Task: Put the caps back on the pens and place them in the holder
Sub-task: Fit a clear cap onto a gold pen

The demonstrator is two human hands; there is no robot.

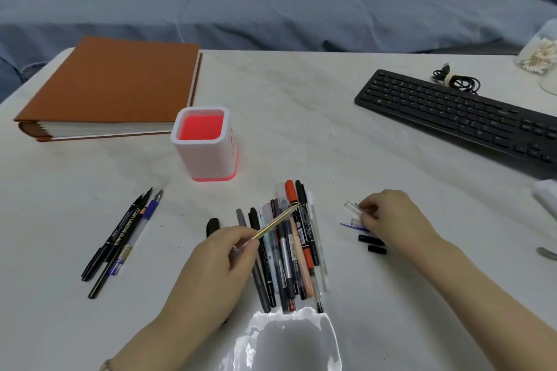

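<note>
Holds a thin gold pen in the left hand, over the pile of pens on the surface. Pinches a small clear cap with the right hand. Light, stiff, probably slippy: best gripped near the middle.

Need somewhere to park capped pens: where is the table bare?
Bare cloth lies between the pink-and-white square holder and the black keyboard, and between the loose pens at left and the left hand. Crowded: the mixed pen pile and the small black caps by the right hand.
</note>
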